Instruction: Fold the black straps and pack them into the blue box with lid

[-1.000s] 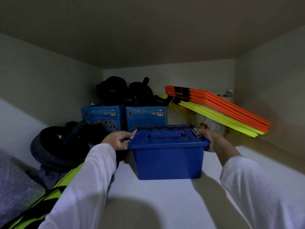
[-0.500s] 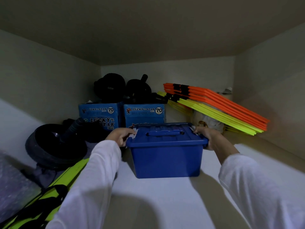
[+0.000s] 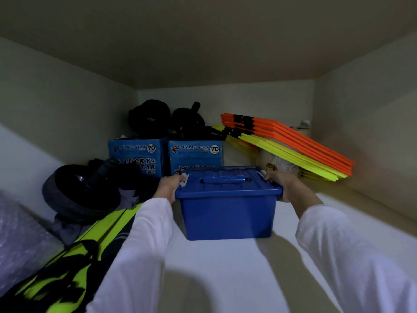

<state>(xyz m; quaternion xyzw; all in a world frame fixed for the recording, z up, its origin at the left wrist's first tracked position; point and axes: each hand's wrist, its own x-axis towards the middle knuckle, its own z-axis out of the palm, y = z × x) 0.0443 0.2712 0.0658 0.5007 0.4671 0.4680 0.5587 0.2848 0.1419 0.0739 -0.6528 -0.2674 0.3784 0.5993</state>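
While both arms reach into the shelf compartment, the parts stand as follows.
Left fingers: curled around the left rim of the blue box [image 3: 228,213], beside the white latch [image 3: 184,178]; the left hand [image 3: 166,188] grips it.
Right fingers: wrapped under the right rim; the right hand [image 3: 283,185] grips the same box.
Sleeves: white, both arms extended forward.
Blue box: lid [image 3: 225,182] on, handle on top, base on or just above the white shelf [image 3: 225,267]; contact cannot be told.
Behind box: two blue cartons [image 3: 195,154] marked "LUCKY STAR 70", black objects on top.
Right rear: orange and yellow flat bars [image 3: 293,145], stacked and tilted.
Left: black wheel [image 3: 74,190]; yellow-and-black bag [image 3: 67,274] in the near corner.
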